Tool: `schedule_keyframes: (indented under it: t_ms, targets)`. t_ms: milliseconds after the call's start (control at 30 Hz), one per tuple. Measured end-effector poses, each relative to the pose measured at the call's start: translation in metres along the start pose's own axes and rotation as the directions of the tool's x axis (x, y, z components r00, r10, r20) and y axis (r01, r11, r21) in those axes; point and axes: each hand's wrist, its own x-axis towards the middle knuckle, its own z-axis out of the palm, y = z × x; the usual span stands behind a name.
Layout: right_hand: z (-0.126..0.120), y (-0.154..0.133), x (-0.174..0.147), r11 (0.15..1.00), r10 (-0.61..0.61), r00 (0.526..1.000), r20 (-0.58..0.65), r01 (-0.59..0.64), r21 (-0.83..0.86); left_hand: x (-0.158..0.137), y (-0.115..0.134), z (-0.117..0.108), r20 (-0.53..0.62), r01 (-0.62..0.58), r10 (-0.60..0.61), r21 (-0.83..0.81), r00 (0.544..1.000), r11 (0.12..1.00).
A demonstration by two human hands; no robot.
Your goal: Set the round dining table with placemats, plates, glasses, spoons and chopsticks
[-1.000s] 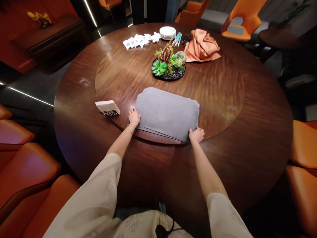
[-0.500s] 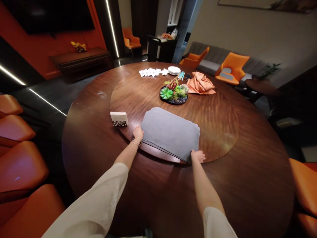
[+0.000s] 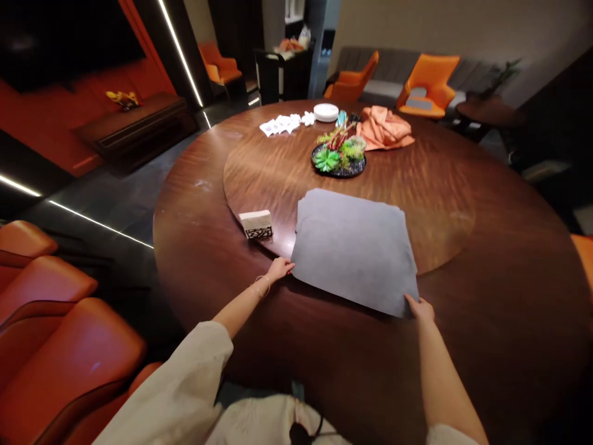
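Observation:
A grey rectangular mat lies on the round wooden table, its near edge past the rim of the inner turntable. My left hand grips the mat's near left corner, a thin bracelet on the wrist. My right hand grips the near right corner. Both arms are stretched forward in pale sleeves.
A small patterned box stands left of the mat. Behind it are a plant dish, an orange cloth, white plates and white packets. Orange chairs sit at my left and beyond the table.
The mat has been pulled toward me, off the turntable's edge onto the outer ring, with both hands on its near corners. The camera has swung left.

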Motion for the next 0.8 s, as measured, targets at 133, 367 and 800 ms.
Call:
schedule_keyframes:
  t_ms: [133,367,800]
  targets:
    - [0.003,0.099,-0.173,0.984,0.151,0.972,0.18,-0.165,0.061,-0.116,-0.107,-0.005,0.147,0.013,-0.017,0.029,0.989,1.0]
    - [0.054,0.119,-0.403,0.936,0.352,0.925,0.144,-0.35,-0.038,-0.251,-0.245,-0.027,-0.042,0.441,-0.439,0.1,0.897,0.892]
    - [0.09,0.096,-0.381,0.938,0.325,0.944,0.051,-0.315,-0.142,-0.18,-0.255,-0.057,-0.188,0.426,-0.418,0.007,0.889,0.904]
